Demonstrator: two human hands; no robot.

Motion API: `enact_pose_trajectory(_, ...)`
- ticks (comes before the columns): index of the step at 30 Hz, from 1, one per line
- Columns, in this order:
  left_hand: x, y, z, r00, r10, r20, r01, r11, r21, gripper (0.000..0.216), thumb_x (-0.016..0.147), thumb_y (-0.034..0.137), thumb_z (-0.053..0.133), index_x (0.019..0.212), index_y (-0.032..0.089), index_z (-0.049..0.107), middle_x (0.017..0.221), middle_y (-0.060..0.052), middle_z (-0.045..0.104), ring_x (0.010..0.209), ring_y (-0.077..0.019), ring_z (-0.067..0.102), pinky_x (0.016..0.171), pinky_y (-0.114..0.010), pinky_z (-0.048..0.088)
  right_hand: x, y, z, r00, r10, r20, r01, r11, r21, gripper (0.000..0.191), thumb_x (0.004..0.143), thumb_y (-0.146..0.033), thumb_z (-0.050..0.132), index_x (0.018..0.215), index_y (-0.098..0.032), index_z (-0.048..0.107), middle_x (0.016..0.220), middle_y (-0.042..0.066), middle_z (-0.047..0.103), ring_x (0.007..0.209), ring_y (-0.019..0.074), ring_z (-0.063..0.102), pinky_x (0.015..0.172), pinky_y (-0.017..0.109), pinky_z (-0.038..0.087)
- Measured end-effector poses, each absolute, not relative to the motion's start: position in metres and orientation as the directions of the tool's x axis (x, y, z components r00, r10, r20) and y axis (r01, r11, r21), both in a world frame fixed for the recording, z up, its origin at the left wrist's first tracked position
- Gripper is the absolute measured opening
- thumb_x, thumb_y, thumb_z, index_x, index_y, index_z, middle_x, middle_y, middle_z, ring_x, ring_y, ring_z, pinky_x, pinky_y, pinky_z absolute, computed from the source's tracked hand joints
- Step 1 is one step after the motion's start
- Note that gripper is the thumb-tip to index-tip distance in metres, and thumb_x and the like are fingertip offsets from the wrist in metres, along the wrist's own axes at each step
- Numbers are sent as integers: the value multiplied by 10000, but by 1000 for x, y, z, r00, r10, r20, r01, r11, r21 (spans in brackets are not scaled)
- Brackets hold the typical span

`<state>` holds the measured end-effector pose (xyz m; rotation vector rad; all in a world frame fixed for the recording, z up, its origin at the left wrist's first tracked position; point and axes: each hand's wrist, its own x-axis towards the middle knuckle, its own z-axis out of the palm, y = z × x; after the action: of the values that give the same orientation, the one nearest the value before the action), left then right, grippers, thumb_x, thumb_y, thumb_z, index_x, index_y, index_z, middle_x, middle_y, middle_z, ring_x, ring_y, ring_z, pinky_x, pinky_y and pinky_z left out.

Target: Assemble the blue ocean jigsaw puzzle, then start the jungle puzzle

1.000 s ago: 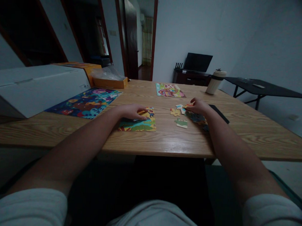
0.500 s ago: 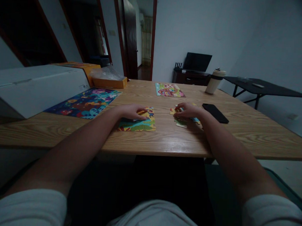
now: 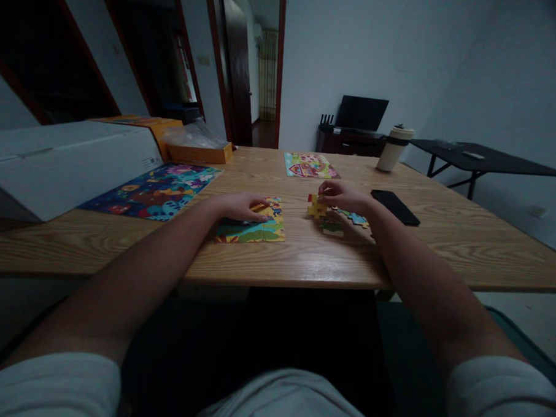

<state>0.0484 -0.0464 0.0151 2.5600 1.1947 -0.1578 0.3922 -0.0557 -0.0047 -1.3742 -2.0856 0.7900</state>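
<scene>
Two hands work at the near edge of the wooden table (image 3: pixel 442 240). Left hand (image 3: pixel 241 205): laid palm down with the fingers loosely spread on the upper left part of the small partly built puzzle (image 3: pixel 254 227), pinning it to the table; it grips nothing, and its position matches the pictures from a second ago. Right hand (image 3: pixel 345 197): closed in a pinch on a yellow puzzle piece (image 3: pixel 315 207), which it holds just above the table at the left edge of the loose pieces (image 3: pixel 351 223). One second ago this hand reached further right, over the spread of pieces beside the black phone (image 3: pixel 395 207); half a second ago it lay low over the pieces nearer the middle; it now stands raised and drawn left, with the yellow piece clear of the pile. Judgement: a piece has been selected and lifted, and the hand carrying it is on the way toward the pinned puzzle, from which it is still apart by a strip of bare table. Also on the table: a large finished puzzle (image 3: pixel 156 189) at left beside a white box (image 3: pixel 63 165), an orange box (image 3: pixel 200 151), a second small puzzle (image 3: pixel 309 165) at the far side, and a pale tumbler (image 3: pixel 393 149).
</scene>
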Motion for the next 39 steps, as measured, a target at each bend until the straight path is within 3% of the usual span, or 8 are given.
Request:
enact_pose_trajectory(8, 50, -48, 17, 649, 724, -236, 761, -603, 240, 800, 834, 704, 549, 1510, 283, 467, 1572, -80, 439, 1360, -299, 465, 1108, -379, 333, 394, -61, 4, -303, 946, 116, 594, 283, -753, 120, 850, -300, 623, 947, -231, 629, 1034, 68, 699, 886, 203, 655, 705, 292, 539)
enact_pose_trajectory(16, 49, -47, 17, 647, 724, -240, 762, -606, 229, 821, 836, 724, 527, 1516, 269, 457, 1571, -80, 440, 1352, -293, 479, 1098, -357, 353, 406, -47, -6, -184, 961, 208, 654, 278, -704, 156, 892, -288, 608, 1009, -199, 659, 978, 90, 700, 803, 195, 649, 661, 300, 539)
enact_pose_trajectory(23, 51, -52, 20, 644, 727, -239, 765, -599, 238, 774, 833, 694, 554, 1500, 308, 479, 1559, -60, 462, 1348, -292, 478, 1102, -375, 349, 405, -49, -5, -230, 960, 159, 577, 266, -772, 119, 906, -278, 578, 990, -220, 638, 1021, 90, 692, 867, 209, 669, 704, 318, 574)
enact_pose_trajectory(27, 50, -49, 17, 642, 733, -226, 766, -599, 233, 803, 827, 705, 552, 1508, 289, 466, 1573, -69, 439, 1351, -287, 477, 1105, -364, 345, 381, -55, -5, -297, 929, 221, 620, 363, -695, 124, 894, -238, 563, 1000, -201, 615, 945, 77, 680, 793, 191, 653, 653, 297, 542)
enact_pose_trajectory(29, 49, -46, 14, 645, 730, -227, 764, -603, 230, 830, 828, 715, 544, 1518, 265, 450, 1564, -79, 451, 1347, -281, 481, 1100, -350, 347, 358, -65, -6, -364, 887, 284, 633, 459, -624, 191, 866, -233, 603, 1051, -191, 619, 981, 77, 680, 808, 184, 647, 679, 289, 529)
enact_pose_trajectory(32, 47, -42, 11, 668, 712, -215, 743, -619, 257, 834, 828, 715, 549, 1520, 260, 445, 1540, -77, 485, 1332, -272, 493, 1092, -339, 354, 323, -80, -8, -453, 837, 307, 642, 545, -538, 443, 813, -283, 698, 1237, -207, 590, 1130, 85, 677, 863, 189, 649, 753, 306, 530)
enact_pose_trajectory(35, 47, -42, 10, 671, 710, -213, 738, -615, 278, 808, 835, 687, 566, 1525, 287, 438, 1522, -67, 509, 1325, -276, 499, 1088, -352, 356, 308, -87, -12, -530, 785, 322, 621, 617, -484, 639, 787, -327, 742, 1383, -252, 526, 1327, 91, 614, 1059, 229, 634, 891, 351, 521)
enact_pose_trajectory(39, 49, -43, 11, 663, 715, -222, 747, -611, 262, 799, 845, 656, 574, 1526, 261, 439, 1551, -89, 468, 1349, -288, 475, 1104, -372, 339, 322, -85, -12, -496, 782, 376, 649, 622, -438, 630, 814, -442, 732, 1381, -241, 546, 1360, 108, 590, 1187, 276, 587, 953, 403, 505)
